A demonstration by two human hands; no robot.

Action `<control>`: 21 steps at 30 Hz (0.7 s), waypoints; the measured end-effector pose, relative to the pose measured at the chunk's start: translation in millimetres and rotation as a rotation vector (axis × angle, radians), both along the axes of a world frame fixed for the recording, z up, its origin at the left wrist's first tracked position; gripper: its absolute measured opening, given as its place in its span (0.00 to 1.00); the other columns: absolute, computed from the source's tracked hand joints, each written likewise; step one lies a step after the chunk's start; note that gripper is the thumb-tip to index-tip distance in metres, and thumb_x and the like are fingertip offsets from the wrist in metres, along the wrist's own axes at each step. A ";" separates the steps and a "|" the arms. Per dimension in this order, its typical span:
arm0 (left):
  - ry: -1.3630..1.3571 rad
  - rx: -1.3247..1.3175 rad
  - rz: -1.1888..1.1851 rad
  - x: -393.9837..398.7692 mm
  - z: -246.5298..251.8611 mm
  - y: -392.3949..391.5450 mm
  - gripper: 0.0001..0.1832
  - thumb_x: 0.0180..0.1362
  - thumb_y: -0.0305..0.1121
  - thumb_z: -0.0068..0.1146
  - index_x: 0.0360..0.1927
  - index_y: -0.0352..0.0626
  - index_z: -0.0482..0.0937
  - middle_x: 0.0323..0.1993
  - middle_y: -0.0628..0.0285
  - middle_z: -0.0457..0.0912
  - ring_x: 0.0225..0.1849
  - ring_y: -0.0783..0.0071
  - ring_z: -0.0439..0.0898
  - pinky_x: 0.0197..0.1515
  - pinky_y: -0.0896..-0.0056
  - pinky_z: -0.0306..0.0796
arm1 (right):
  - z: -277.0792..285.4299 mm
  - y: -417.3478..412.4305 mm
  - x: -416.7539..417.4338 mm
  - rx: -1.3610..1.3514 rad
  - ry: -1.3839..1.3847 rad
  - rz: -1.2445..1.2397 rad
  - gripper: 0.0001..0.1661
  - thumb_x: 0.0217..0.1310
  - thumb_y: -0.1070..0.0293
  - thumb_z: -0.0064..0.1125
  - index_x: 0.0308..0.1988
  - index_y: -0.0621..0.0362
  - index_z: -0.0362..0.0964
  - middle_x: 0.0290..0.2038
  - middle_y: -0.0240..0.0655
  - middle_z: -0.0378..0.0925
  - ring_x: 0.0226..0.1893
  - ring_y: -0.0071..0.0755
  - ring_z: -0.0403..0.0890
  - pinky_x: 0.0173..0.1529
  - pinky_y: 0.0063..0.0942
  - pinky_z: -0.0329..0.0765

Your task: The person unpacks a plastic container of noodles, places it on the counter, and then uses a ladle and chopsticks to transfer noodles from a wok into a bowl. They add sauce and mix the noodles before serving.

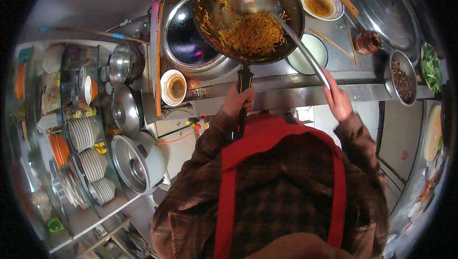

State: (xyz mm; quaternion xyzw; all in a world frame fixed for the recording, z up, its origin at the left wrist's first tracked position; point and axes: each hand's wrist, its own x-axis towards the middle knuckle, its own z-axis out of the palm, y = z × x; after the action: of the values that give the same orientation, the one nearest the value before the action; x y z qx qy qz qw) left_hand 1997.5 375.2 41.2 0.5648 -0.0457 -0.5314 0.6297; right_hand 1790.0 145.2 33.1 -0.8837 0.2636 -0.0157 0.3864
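Note:
A dark wok (214, 37) stands at the top centre with browned thin noodles (259, 33) and pale shreds in it. Its black handle (245, 77) points toward me, and my left hand (239, 98) is closed around it. With my right hand (338, 99) I grip the metal shaft of a cooking ladle (304, 49). The ladle's head is blurred and lies over the wok, just beyond the noodle heap. Partly under the wok's right edge sits a pale green bowl (310, 55).
A bowl of brown liquid (319, 3), chopsticks (331, 42), an open jar (368, 42), a metal bowl of dark chopped food (402, 76) and leafy greens (431, 67) stand to the right. Left are a small bowl (174, 87), metal pots (137, 164) and shelves of stacked plates (83, 135).

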 end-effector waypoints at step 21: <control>-0.072 0.005 -0.086 1.0 -25.0 0.7 0.10 0.49 0.28 0.48 0.31 0.41 0.59 0.11 0.67 0.62 0.10 0.80 0.61 0.12 0.78 0.58 | -6.7 46.6 -52.4 0.336 -0.022 -0.261 0.27 0.58 0.67 0.38 0.58 0.49 0.48 0.53 0.44 0.61 0.51 0.42 0.66 0.53 0.30 0.64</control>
State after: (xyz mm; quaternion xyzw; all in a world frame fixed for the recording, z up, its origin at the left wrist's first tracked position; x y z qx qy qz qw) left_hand 1998.5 375.9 16.2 0.5827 -0.0912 -0.5371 0.6030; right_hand 1737.7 191.8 26.4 -0.7650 0.3704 -0.0310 0.5260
